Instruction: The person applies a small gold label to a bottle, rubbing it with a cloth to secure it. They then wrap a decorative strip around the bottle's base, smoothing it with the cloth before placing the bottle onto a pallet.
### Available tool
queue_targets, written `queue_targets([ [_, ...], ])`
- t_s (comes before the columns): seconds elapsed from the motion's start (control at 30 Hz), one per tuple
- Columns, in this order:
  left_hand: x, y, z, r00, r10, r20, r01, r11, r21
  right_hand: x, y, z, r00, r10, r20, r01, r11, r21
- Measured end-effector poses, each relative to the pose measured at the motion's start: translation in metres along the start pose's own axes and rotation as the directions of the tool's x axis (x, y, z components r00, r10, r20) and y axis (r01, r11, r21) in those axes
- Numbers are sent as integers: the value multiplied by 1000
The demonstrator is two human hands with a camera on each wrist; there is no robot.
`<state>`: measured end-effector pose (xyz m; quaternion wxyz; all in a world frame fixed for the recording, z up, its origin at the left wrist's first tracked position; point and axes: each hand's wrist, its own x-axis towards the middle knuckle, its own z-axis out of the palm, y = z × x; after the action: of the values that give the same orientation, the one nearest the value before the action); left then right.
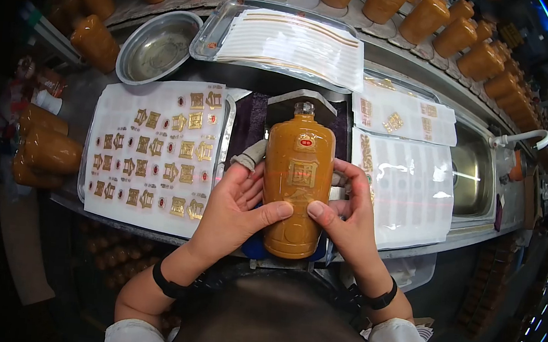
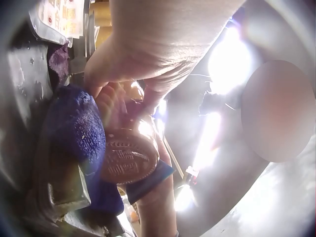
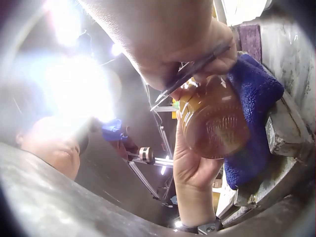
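A glossy amber-brown bottle (image 1: 282, 152) lies neck-away in front of me, bearing a small red oval label (image 1: 306, 142) and gold character stickers (image 1: 303, 174) down its front. My left hand (image 1: 230, 210) holds its left side, thumb on the lower front and a grey cloth cover (image 1: 249, 155) on one fingertip. From the other side my right hand (image 1: 355, 222) grips it, its thumb beside the lower character. Dark tweezers (image 3: 197, 66) are tucked in the right hand, points sticking out. The embossed bottle base (image 2: 126, 160) faces me, over a blue towel (image 3: 252, 94) on a metal stand.
On the left, a white sheet (image 1: 156, 94) carries rows of gold stickers. A metal bowl (image 1: 130, 55) and a tray of strips (image 1: 286, 43) stand behind. More sheets (image 1: 410, 191) lie right, by a sink (image 1: 474, 180). Several brown bottles (image 1: 427, 19) line the conveyor.
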<state>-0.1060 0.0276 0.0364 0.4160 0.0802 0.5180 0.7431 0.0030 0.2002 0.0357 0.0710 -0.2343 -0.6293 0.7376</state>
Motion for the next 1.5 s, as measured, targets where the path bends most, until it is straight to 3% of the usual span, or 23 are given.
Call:
queue_targets([
  [0.27,0,0,2,1000,-6,-18,7,1000,9,2,-7,2,1000,11,-19,-11,1000,-3],
  [0.37,-1,-3,1,1000,15,-5,-14,1000,24,17,-9,-1,992,-82,-100,71,991,-112],
  [0.47,-2,-2,5,999,42,4,-42,997,68,41,-26,7,981,-145,-127,131,986,-107],
  [0.6,-2,0,7,998,63,7,-64,994,92,64,-29,12,983,-146,-114,110,955,-276],
  [0.73,-1,-1,8,997,77,5,-77,992,98,64,-30,15,982,-153,-110,131,974,-186],
  [0.97,-1,-1,8,998,64,-2,-63,992,107,66,-25,10,984,-166,-67,136,936,-326],
  [1.13,-1,-2,8,997,81,3,-81,991,110,64,-26,13,979,-173,-107,146,964,-221],
  [1.5,-1,-1,8,998,69,6,-70,991,117,63,-28,13,980,-151,-127,113,957,-267],
])
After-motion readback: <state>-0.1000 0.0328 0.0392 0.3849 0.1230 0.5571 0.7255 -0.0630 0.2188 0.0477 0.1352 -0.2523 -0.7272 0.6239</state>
